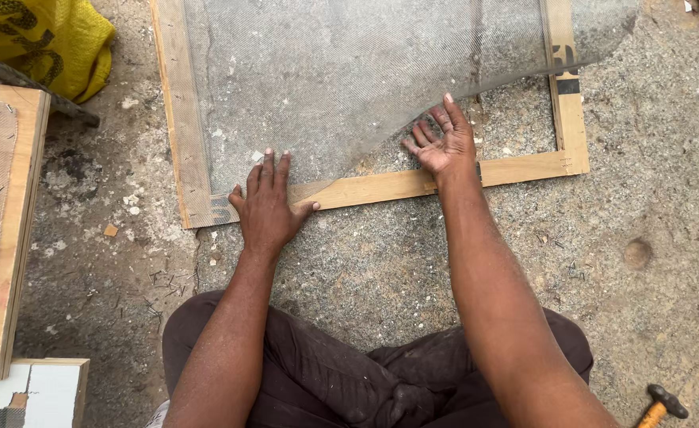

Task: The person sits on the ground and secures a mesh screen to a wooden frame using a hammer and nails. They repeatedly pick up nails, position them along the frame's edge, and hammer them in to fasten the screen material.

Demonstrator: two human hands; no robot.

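A wooden frame lies flat on the rough stone floor in front of me. A grey mesh sheet covers most of it, with its lower right corner lifted off the wood. My left hand presses flat on the mesh at the frame's near rail, fingers spread. My right hand is palm up, fingers apart, under the loose curled edge of the mesh, just inside the near rail. Neither hand grips anything.
A second wooden frame with mesh leans at the left. A yellow sack lies at the top left. A hammer with an orange handle rests at the bottom right. White board sits at the bottom left.
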